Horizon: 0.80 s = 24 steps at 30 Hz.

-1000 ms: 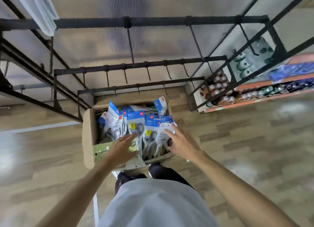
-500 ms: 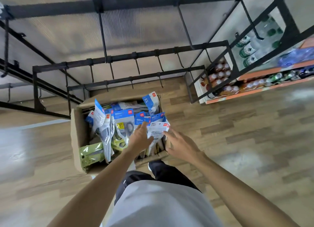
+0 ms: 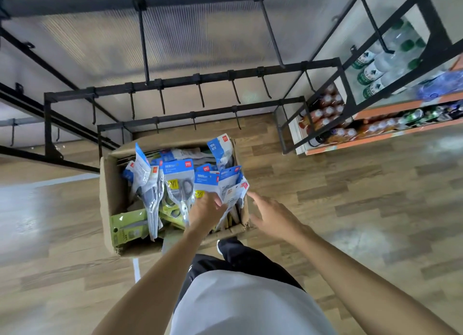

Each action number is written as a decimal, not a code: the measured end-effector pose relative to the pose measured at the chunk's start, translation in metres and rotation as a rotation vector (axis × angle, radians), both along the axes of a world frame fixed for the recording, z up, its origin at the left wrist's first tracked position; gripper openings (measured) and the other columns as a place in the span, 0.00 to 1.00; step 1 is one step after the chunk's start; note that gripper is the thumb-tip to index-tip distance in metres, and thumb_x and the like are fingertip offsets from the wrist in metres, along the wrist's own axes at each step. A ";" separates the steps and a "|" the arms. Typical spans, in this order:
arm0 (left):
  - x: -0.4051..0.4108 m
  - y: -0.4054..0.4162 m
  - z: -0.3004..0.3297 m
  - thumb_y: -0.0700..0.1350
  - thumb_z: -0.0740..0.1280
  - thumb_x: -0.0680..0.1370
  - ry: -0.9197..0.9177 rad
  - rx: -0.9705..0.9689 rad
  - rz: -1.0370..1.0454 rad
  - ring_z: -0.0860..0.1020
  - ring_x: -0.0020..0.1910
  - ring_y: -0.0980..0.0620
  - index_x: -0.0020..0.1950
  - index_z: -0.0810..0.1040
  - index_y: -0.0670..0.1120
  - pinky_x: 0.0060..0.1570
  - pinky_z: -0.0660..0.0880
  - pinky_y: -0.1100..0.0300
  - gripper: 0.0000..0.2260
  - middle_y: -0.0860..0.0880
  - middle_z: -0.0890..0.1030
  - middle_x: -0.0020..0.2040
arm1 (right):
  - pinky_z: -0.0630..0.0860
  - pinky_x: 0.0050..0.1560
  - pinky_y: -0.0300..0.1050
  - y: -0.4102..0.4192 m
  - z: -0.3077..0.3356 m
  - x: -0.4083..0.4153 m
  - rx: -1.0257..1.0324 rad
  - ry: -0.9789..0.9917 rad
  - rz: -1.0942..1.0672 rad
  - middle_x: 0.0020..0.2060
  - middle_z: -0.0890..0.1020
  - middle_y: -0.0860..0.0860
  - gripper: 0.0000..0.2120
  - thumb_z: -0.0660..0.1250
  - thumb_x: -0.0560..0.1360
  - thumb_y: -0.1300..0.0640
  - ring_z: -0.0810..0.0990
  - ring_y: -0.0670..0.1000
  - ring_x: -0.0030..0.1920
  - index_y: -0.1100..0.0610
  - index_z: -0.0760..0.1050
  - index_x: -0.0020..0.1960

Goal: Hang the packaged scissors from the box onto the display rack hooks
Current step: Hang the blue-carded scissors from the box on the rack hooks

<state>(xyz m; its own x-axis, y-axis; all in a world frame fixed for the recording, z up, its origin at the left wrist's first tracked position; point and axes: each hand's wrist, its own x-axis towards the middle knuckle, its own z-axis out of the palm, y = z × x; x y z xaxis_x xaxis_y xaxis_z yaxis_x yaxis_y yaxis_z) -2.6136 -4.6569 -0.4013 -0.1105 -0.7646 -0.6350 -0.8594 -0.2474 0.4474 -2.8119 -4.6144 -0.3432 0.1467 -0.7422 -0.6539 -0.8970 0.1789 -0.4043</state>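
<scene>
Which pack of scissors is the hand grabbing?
The white-backed pack at the box's right end. The left hand pinches only that one; the others sit untouched.

The box is crammed with packs standing upright, little gap between them. The left hand sits among them; the right hand hangs in open air just off the box's 3 o'clock wall. At 12 o'clock, the rack bars cross overhead, hooks bare, with clear gaps between. A shelf blocks 2 o'clock.
</scene>
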 end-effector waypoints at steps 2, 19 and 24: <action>-0.001 0.006 0.003 0.53 0.70 0.76 0.035 0.000 0.029 0.79 0.42 0.57 0.47 0.78 0.53 0.37 0.75 0.61 0.05 0.58 0.80 0.41 | 0.76 0.57 0.50 -0.008 0.001 0.007 0.043 -0.048 -0.118 0.64 0.78 0.53 0.29 0.61 0.82 0.46 0.79 0.54 0.58 0.46 0.54 0.79; 0.006 0.007 0.008 0.38 0.67 0.76 0.192 -0.066 -0.005 0.78 0.49 0.55 0.64 0.73 0.49 0.48 0.78 0.62 0.17 0.50 0.77 0.58 | 0.77 0.43 0.45 -0.004 -0.037 0.019 0.009 0.004 -0.732 0.41 0.85 0.53 0.10 0.64 0.80 0.54 0.83 0.55 0.44 0.57 0.82 0.49; 0.005 -0.038 0.015 0.32 0.65 0.76 0.134 -0.180 -0.152 0.76 0.52 0.49 0.78 0.58 0.56 0.39 0.72 0.65 0.36 0.46 0.64 0.70 | 0.80 0.50 0.51 -0.003 -0.042 0.015 -0.010 -0.090 -0.776 0.42 0.87 0.53 0.11 0.64 0.80 0.51 0.85 0.53 0.46 0.58 0.81 0.52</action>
